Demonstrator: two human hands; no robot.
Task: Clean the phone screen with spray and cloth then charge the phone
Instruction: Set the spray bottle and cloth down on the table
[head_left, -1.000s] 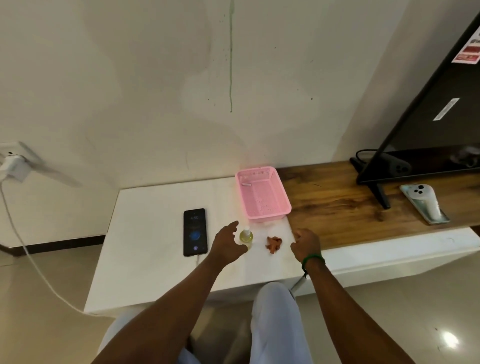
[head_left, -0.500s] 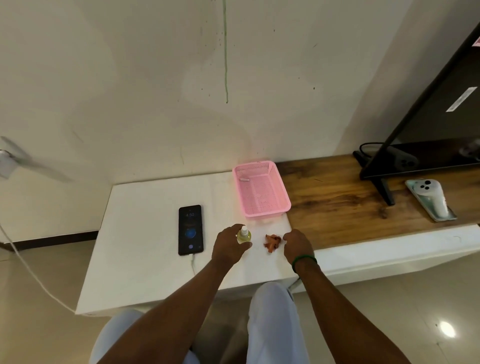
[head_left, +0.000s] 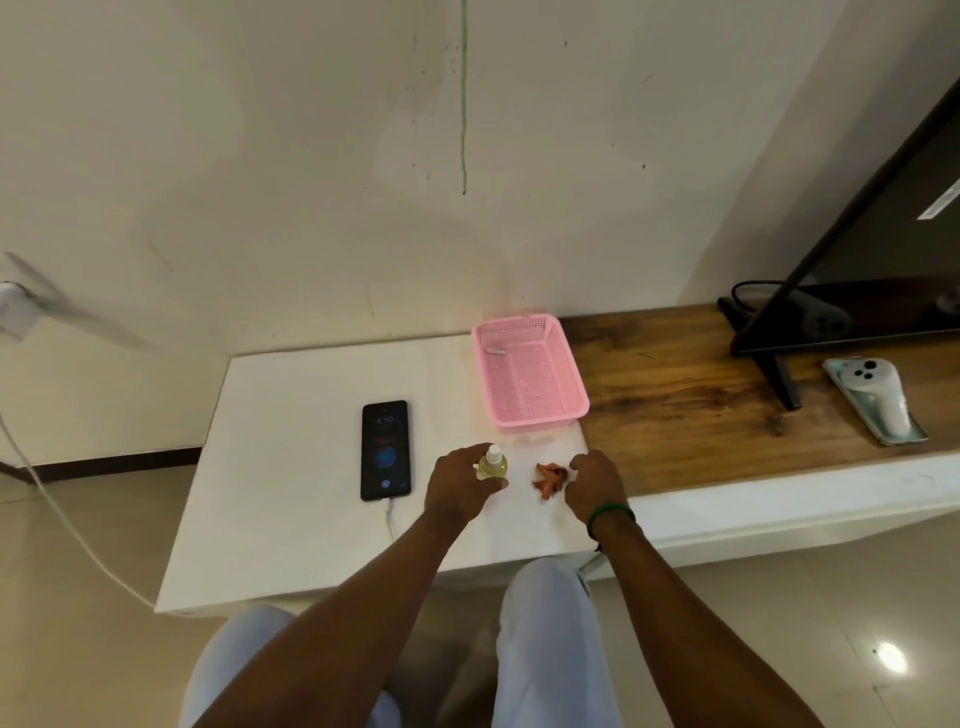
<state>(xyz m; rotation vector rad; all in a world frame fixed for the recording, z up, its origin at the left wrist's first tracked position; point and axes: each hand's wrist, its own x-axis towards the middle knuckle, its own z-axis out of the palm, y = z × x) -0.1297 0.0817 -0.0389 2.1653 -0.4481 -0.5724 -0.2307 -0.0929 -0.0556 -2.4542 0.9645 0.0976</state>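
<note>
A black phone lies face up on the white table, its screen lit, with a white cable plugged into its near end. To its right stands a small yellow spray bottle with a white cap; my left hand is wrapped around its left side. A crumpled orange cloth lies on the table beside it. My right hand is curled right next to the cloth, fingertips at its edge; whether they pinch it I cannot tell.
A pink mesh basket stands behind the bottle, with a small white piece inside. Right of it runs a wooden counter with a television on a stand and a white controller. A white charger sits in the wall at left.
My left hand closed around the spray bottle. My right hand moved left up to the orange cloth. The view shifted slightly to the right.
</note>
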